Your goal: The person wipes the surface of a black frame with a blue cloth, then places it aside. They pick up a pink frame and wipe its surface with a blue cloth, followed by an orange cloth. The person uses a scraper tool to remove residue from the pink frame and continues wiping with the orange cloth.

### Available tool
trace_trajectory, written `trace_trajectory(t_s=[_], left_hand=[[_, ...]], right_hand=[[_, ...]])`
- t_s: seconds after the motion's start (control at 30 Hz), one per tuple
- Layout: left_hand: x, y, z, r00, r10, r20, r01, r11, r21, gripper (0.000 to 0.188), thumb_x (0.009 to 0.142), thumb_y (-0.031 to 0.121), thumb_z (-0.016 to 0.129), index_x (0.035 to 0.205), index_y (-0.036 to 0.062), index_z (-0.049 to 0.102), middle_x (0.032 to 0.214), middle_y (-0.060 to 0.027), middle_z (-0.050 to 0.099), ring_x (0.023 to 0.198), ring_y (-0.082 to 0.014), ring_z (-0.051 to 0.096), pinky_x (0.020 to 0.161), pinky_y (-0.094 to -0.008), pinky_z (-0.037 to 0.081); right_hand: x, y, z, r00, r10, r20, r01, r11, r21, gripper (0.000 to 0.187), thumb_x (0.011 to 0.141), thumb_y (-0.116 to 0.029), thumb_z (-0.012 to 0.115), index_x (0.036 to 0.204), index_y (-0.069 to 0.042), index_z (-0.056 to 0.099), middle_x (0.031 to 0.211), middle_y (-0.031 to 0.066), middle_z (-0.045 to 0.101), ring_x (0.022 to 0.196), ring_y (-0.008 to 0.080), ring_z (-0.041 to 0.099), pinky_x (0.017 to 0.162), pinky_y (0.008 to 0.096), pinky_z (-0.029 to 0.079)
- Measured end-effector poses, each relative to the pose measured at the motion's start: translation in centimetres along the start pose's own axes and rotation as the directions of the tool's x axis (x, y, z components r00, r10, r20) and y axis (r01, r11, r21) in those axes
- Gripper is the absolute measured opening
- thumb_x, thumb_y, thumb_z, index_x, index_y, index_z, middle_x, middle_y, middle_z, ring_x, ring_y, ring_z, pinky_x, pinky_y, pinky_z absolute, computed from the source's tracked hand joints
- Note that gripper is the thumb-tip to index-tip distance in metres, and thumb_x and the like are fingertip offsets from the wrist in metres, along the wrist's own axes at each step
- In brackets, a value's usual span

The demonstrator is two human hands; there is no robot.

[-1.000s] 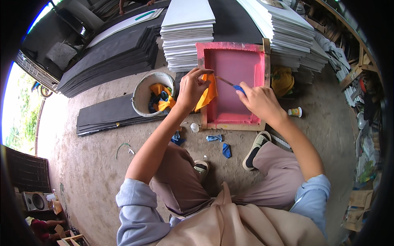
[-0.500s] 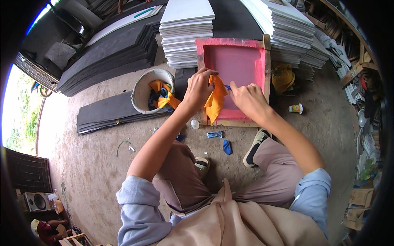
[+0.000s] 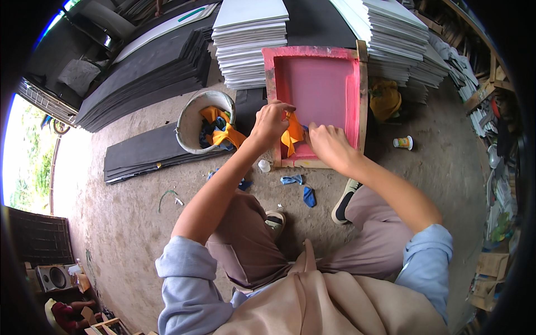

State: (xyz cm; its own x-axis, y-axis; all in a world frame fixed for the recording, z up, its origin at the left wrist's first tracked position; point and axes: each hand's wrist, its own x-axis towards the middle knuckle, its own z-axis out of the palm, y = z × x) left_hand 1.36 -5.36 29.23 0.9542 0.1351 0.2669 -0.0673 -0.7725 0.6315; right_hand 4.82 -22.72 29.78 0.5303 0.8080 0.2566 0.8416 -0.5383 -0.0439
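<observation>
Pinching orange cloth (image 3: 292, 135) with your left hand (image 3: 271, 121), over pink frame (image 3: 312, 50)'s lower left; your right hand (image 3: 333, 145) clasps blue tool (image 3: 305, 129), mostly hidden. Rags (image 3: 226, 135) sit in bucket (image 3: 187, 146) left of frame; this one's not down yet.

It's a workshop, no question: scuffed grey floor (image 3: 123, 218) underfoot, a tall stack of white sheets (image 3: 248, 56) straight ahead, a broad pile of black sheets (image 3: 148, 81) off to the left! A pink-edged frame (image 3: 355, 103) sits low in the middle, a bucket (image 3: 188, 127) of cloth scraps (image 3: 225, 135) near it, blue bits (image 3: 309, 196) scattered about, clutter (image 3: 495, 218) crowding the right side, and daylight flooding through the opening (image 3: 29, 148) at far left.
</observation>
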Motion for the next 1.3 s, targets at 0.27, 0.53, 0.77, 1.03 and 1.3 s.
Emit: trace_trajectory(t_s=[0.27, 0.53, 0.77, 1.03, 1.3], left_hand=[[0.4, -1.0, -0.5, 0.954, -0.228, 0.197, 0.276, 0.922, -0.271, 0.039, 0.067, 0.000, 0.059, 0.105, 0.0029, 0.066, 0.097, -0.0106, 0.067, 0.079, -0.0150, 0.065, 0.077, -0.0269, 0.051], [0.3, -1.5, -0.6, 0.942, -0.297, 0.155, 0.333, 0.882, -0.333, 0.040, 0.069, 0.000, 0.060, 0.108, 0.0043, 0.065, 0.095, -0.0076, 0.068, 0.069, -0.0100, 0.062, 0.065, -0.0241, 0.052], [0.3, 0.0, 0.2, 0.931, -0.304, 0.203, 0.344, 0.917, -0.202, 0.038, 0.065, 0.000, 0.060, 0.102, 0.0041, 0.068, 0.095, -0.0097, 0.068, 0.079, -0.0155, 0.066, 0.076, -0.0274, 0.052], [0.2, -1.7, 0.1, 0.911, -0.335, 0.239, 0.392, 0.883, -0.258, 0.038, 0.064, -0.003, 0.061, 0.102, 0.0028, 0.067, 0.100, -0.0104, 0.067, 0.083, -0.0161, 0.065, 0.075, -0.0259, 0.054], [0.6, -1.7, -0.2, 0.891, -0.368, 0.265, 0.441, 0.839, -0.318, 0.039, 0.069, -0.007, 0.057, 0.107, -0.0001, 0.064, 0.101, -0.0092, 0.066, 0.082, -0.0139, 0.065, 0.076, -0.0234, 0.054]], right_hand=[[0.2, -0.1, 0.3, 0.996, 0.044, 0.084, -0.053, 0.992, 0.118, 0.009, 0.076, -0.004, 0.054, 0.079, 0.004, 0.058, 0.068, 0.0217, 0.063, 0.067, 0.0335, 0.066, 0.055, 0.0403, 0.054], [0.1, -0.5, 0.3, 0.989, 0.065, 0.130, -0.084, 0.986, 0.147, 0.011, 0.077, -0.005, 0.055, 0.079, 0.005, 0.058, 0.070, 0.0211, 0.064, 0.069, 0.0344, 0.066, 0.056, 0.0411, 0.054], [0.5, -0.2, 1.6, 0.990, 0.038, 0.137, -0.067, 0.976, 0.208, 0.015, 0.079, -0.009, 0.056, 0.078, 0.006, 0.058, 0.070, 0.0217, 0.064, 0.070, 0.0345, 0.066, 0.056, 0.0403, 0.054], [-0.2, -0.7, 1.6, 0.985, 0.063, 0.159, -0.096, 0.973, 0.210, 0.016, 0.079, -0.009, 0.055, 0.078, 0.006, 0.059, 0.072, 0.0227, 0.064, 0.073, 0.0356, 0.066, 0.059, 0.0423, 0.054], [0.1, -0.2, 2.3, 0.981, 0.091, 0.173, -0.131, 0.963, 0.237, 0.017, 0.080, -0.010, 0.055, 0.079, 0.006, 0.059, 0.072, 0.0226, 0.063, 0.073, 0.0376, 0.065, 0.059, 0.0438, 0.054]])
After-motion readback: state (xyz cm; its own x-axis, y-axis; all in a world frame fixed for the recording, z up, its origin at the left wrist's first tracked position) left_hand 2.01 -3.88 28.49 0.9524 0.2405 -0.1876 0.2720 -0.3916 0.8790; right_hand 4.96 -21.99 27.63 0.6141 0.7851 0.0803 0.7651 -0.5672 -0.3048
